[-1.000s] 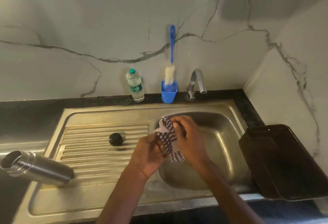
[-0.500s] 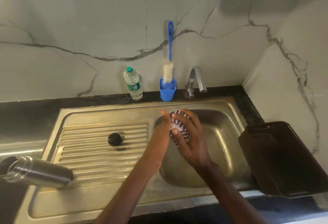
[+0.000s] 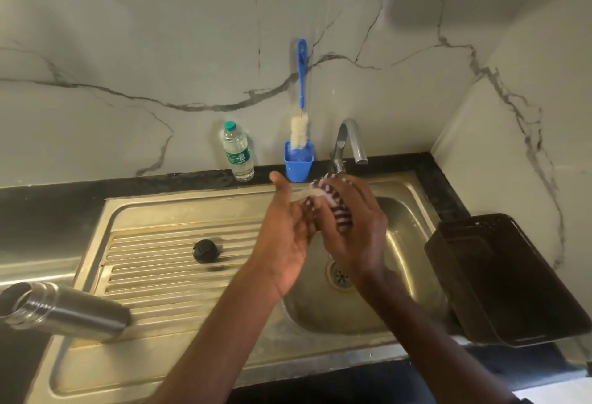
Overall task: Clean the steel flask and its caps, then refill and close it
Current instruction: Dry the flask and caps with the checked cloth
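Observation:
The steel flask (image 3: 73,310) lies on its side at the left edge of the sink's ribbed drainboard, uncapped, its mouth pointing left. A round black cap (image 3: 205,250) sits on the drainboard. Over the basin, just under the tap (image 3: 349,138), my right hand (image 3: 358,230) grips a bunched purple-and-white checked cloth (image 3: 333,205). My left hand (image 3: 282,230) presses its palm against the cloth's left side, thumb straight up; its fingertips are hidden behind the bundle. I cannot tell what the cloth wraps.
The steel sink (image 3: 192,195) has its drain (image 3: 339,275) below my hands. Along the back wall stand a plastic water bottle (image 3: 237,154) and a blue cup (image 3: 298,165) holding a bottle brush (image 3: 301,83). A black plastic bin (image 3: 499,278) sits on the right counter.
Both hands rose with the cloth toward the tap. The loose cloth is now bunched in my right hand, and my left thumb has lifted off it.

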Available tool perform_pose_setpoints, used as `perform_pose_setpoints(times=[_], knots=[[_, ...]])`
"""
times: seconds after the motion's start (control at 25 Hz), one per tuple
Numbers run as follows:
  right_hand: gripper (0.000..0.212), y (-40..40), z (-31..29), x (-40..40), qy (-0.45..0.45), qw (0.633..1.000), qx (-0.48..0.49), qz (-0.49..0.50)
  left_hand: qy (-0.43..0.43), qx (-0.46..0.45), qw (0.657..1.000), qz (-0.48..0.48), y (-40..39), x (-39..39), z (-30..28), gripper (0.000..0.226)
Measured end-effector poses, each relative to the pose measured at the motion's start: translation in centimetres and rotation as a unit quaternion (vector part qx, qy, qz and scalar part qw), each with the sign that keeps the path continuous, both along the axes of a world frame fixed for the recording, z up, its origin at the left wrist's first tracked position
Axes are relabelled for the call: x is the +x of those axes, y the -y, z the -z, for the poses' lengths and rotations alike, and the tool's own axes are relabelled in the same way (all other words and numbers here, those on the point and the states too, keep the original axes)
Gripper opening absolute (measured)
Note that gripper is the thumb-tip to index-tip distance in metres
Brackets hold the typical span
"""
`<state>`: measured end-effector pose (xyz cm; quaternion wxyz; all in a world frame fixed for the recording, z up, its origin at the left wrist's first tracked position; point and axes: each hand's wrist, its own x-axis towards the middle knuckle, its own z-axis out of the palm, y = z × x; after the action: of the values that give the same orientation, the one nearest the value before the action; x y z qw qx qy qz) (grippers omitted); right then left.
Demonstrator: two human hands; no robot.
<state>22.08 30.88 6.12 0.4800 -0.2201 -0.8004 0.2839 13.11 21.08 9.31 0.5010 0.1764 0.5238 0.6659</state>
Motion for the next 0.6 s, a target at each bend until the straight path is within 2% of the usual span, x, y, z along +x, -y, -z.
perform_pose_setpoints(times=[0.04, 0.08, 0.12, 0.16, 0.2, 0.24, 0.28, 0.36, 0.4, 0.44, 0.48, 0.52, 0.56, 0.6], knots=[[0.025, 0.4, -1.3, -0.1, -0.049, 0.994, -0.102, -0.001, -0.075, 0.007, 0.997, -0.006, 0.1, 1.0, -0.2, 0.090], [0.023, 0.4, -2.7, -0.3, -0.085, 0.961, -0.262, 0.002, -0.169, 0.030, 0.985, -0.002, 0.0, 2.0, -0.2, 0.086], [0.025, 0.3, -3.9, -0.4, -0.081, 0.903, -0.422, -0.003, -0.255, 0.051, 0.965, 0.006, 0.1, 2.7, 0.3, 0.081], [0.029, 0.0, -4.9, -0.3, -0.049, 0.839, -0.541, -0.006, -0.315, 0.065, 0.947, 0.013, 0.2, 3.0, 0.8, 0.073], [0.033, -0.3, -5.3, -0.2, -0.027, 0.808, -0.589, -0.005, -0.342, 0.074, 0.936, 0.031, 0.3, 3.2, 1.2, 0.066], [0.035, -0.4, -5.2, 0.0, -0.024, 0.818, -0.575, 0.002, -0.338, 0.084, 0.936, 0.047, 0.4, 3.2, 1.3, 0.067], [0.035, -0.3, -4.7, 0.1, -0.039, 0.857, -0.514, 0.015, -0.285, 0.088, 0.953, 0.047, 0.4, 2.9, 0.9, 0.077], [0.031, 0.0, -2.7, 0.3, -0.045, 0.956, -0.284, 0.054, -0.066, 0.055, 0.996, 0.006, 0.2, 2.4, -0.1, 0.095], [0.029, 0.1, -1.7, 0.5, -0.027, 0.987, -0.150, 0.049, 0.027, 0.042, 0.999, -0.004, -0.2, 2.3, -0.3, 0.098], [0.029, 0.1, -1.0, 0.4, -0.015, 0.998, -0.053, 0.042, 0.031, 0.038, 0.999, -0.012, -0.3, 2.5, -0.8, 0.097], [0.027, 0.1, -1.0, 0.4, -0.027, 0.999, -0.030, 0.036, -0.042, 0.043, 0.998, -0.013, -0.2, 2.8, -1.0, 0.093], [0.025, 0.2, -1.8, 0.3, -0.058, 0.994, -0.086, 0.035, -0.144, 0.050, 0.988, -0.018, -0.2, 3.1, -0.9, 0.088], [0.025, 0.1, -3.1, 0.2, -0.089, 0.971, -0.219, 0.035, -0.260, 0.070, 0.963, -0.009, -0.2, 3.3, -0.6, 0.084], [0.028, 0.1, -4.3, 0.2, -0.086, 0.924, -0.371, 0.018, -0.397, 0.077, 0.915, 0.010, 0.0, 3.2, 0.1, 0.080]])
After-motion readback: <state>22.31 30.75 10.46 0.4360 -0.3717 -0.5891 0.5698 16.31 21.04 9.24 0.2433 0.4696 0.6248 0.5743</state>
